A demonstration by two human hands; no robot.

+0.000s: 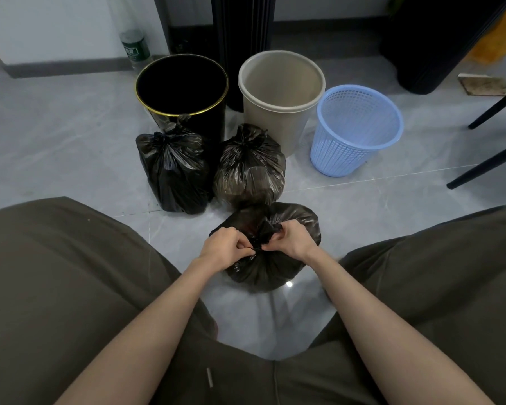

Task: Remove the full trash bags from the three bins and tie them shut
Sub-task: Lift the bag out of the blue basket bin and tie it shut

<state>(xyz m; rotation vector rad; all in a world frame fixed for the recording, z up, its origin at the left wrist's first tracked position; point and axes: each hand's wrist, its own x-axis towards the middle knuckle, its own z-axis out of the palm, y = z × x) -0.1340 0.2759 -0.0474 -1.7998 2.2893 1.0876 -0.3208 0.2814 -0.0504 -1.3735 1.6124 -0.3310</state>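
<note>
Left hand (225, 247) and right hand (292, 239) meet at the neck of the near bag (263, 273), which sits on the floor (70, 141) at 6 o'clock. Both have fingers curled, pinching the gathered black plastic. Two knotted bags stand at 12: the left bag (173, 171) before the black bin (208, 118), the middle bag (249, 171) before the beige bin (275, 118). The blue basket (342, 153) sits at 2. A bottle (133, 48) at 11 bears a green label, its writing too blurred to read.

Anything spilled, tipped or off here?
Nothing stands out. The black bin, beige bin and blue basket stand upright. Two tied bags sit on the floor, no spill visible. Left hand and right hand grip the third bag at its neck. Only stray: a flat brown scrap, far right.
</note>
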